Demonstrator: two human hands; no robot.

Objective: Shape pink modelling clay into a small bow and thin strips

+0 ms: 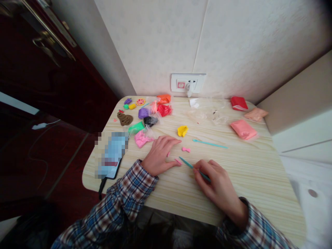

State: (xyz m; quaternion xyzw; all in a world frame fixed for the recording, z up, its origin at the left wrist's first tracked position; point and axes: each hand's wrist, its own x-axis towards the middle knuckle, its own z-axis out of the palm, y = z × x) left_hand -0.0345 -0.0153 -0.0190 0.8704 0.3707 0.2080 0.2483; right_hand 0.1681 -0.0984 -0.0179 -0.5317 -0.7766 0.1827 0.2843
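My right hand is closed round a thin teal modelling tool, whose tip points at a small pink clay piece on the table. My left hand rests flat beside that piece, fingers stretched out and touching it. A little pink clay bow lies just beyond the tool tip. A second teal tool lies further back, and a yellow clay lump sits behind it.
The pale wooden table holds several clay bags: pink, red, peach, plus a cluster at back left with a brown clay figure. A phone lies at the left edge. A wall socket sits behind.
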